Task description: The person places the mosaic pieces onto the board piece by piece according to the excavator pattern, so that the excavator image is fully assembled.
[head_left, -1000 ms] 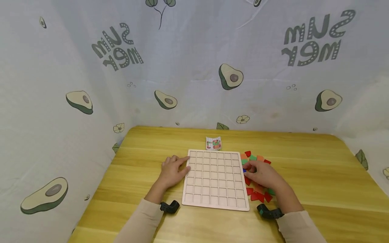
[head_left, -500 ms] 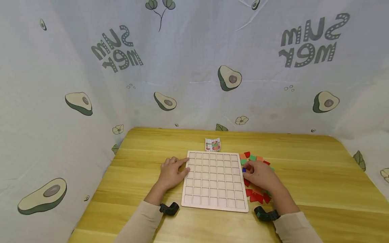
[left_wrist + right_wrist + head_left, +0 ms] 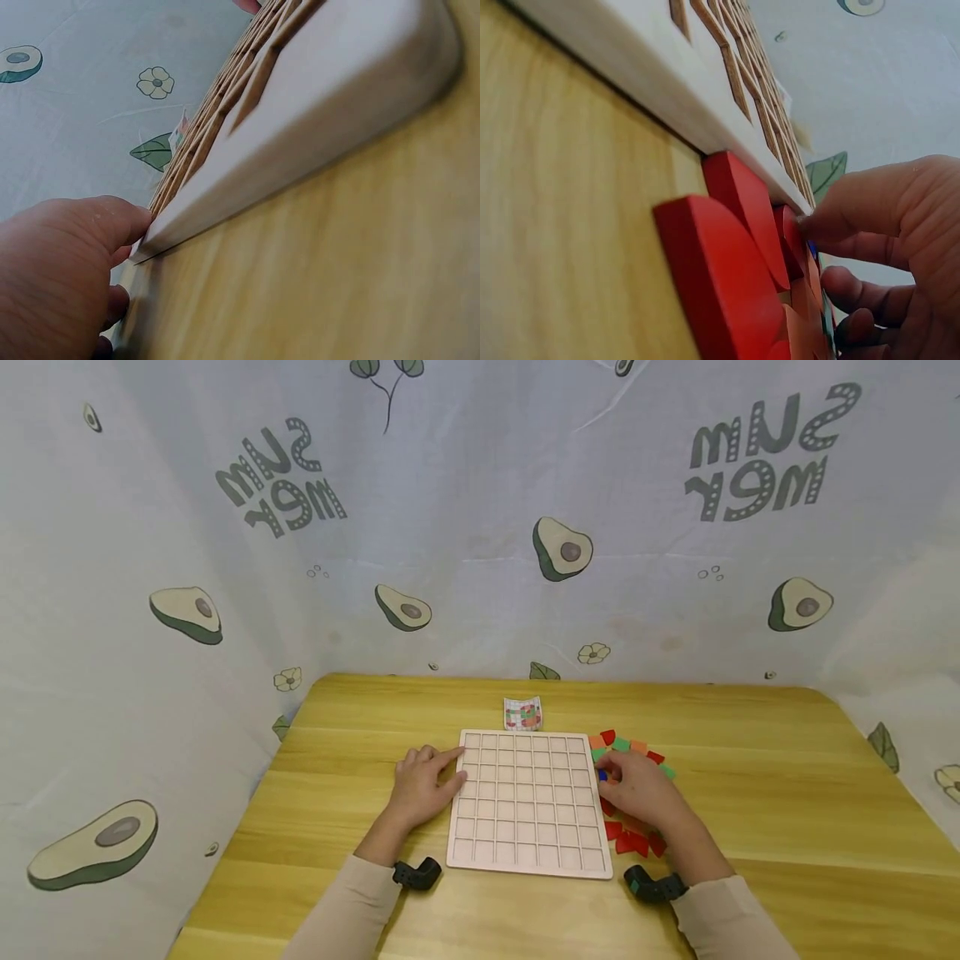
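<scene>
In the head view, a pale wooden grid board [image 3: 530,872] lies flat on the table. My left hand [image 3: 420,785] rests at its left edge; thumb and forefinger extend to touch the rim, and the left wrist view shows the thumb [image 3: 124,217] against the board's side [image 3: 247,180]. Beyond the right edge, my right hand [image 3: 637,789] reaches into a pile of coloured pieces. Its thumb and forefinger pinch a small blue piece [image 3: 602,775], which they partly cover. Red pieces [image 3: 739,217] lean close to the board in the right wrist view.
Behind the board stands a small printed grid card [image 3: 522,714] with coloured shapes. Green [image 3: 620,744], orange and red pieces [image 3: 632,842] spread around the right hand. A patterned curtain [image 3: 480,527] closes off the table's back and sides.
The whole head view shifts slightly with the camera. Both hands keep nearly the same positions, the left at the board's rim and the right at the blue piece.
</scene>
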`<control>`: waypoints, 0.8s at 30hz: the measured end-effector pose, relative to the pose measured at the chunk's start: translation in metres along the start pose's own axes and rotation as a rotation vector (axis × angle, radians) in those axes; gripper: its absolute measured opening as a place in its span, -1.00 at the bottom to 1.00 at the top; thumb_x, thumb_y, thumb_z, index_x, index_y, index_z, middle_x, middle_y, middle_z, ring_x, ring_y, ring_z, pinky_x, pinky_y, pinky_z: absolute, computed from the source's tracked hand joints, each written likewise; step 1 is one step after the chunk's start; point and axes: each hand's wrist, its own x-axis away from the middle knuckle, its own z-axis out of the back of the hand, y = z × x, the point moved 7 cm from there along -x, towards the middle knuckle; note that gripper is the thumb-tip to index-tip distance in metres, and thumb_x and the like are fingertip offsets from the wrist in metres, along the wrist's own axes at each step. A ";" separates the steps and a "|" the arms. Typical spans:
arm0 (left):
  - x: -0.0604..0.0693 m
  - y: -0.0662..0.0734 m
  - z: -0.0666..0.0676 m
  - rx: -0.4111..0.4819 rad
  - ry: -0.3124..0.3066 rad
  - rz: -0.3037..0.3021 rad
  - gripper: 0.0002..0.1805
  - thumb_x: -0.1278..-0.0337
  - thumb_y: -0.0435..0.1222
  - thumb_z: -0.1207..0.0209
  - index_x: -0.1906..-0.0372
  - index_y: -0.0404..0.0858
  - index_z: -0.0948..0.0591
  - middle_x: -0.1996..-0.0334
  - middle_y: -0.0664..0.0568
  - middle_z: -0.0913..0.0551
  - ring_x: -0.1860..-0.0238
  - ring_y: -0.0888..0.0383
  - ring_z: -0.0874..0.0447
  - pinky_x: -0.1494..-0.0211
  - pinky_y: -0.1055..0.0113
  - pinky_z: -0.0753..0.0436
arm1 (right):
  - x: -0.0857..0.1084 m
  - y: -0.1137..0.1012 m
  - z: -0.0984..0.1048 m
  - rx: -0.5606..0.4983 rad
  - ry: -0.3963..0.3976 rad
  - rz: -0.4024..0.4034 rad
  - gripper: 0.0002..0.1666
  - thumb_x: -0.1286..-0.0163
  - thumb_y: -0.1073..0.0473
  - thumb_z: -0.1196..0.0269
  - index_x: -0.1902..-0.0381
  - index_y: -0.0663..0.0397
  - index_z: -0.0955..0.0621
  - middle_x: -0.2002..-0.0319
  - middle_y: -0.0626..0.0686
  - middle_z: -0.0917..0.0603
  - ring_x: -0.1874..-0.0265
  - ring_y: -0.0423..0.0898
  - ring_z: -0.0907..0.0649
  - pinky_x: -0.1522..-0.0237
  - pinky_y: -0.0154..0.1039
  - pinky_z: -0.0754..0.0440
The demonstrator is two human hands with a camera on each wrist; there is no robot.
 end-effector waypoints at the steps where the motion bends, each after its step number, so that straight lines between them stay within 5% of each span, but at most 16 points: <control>1: 0.000 0.000 0.000 -0.001 0.004 -0.003 -0.49 -0.34 0.05 -0.19 -0.34 0.06 -0.61 0.28 0.10 -0.49 0.25 0.14 -0.26 0.12 0.21 -0.18 | 0.000 0.000 0.000 0.000 0.003 0.001 -0.65 -0.28 0.14 -0.32 -0.01 0.11 -0.68 0.29 0.05 -0.58 0.28 -0.02 -0.50 0.32 -0.23 -0.48; 12: -0.002 0.000 0.002 -0.006 0.027 -0.011 -0.50 -0.32 0.04 -0.21 -0.32 0.06 -0.62 0.28 0.09 -0.52 0.25 0.14 -0.28 0.12 0.20 -0.21 | -0.002 0.000 0.004 0.000 0.021 -0.005 -0.70 -0.32 0.12 -0.36 0.04 0.14 -0.69 0.29 0.05 -0.57 0.30 -0.04 -0.49 0.34 -0.24 -0.46; 24: -0.001 0.000 0.001 -0.012 0.023 -0.008 -0.50 -0.32 0.04 -0.21 -0.31 0.07 -0.63 0.29 0.10 -0.52 0.24 0.15 -0.30 0.10 0.20 -0.22 | 0.000 -0.014 -0.007 -0.056 0.000 0.104 -0.68 -0.34 0.10 -0.39 -0.01 0.05 -0.71 0.27 0.01 -0.57 0.22 -0.05 -0.49 0.24 -0.19 -0.50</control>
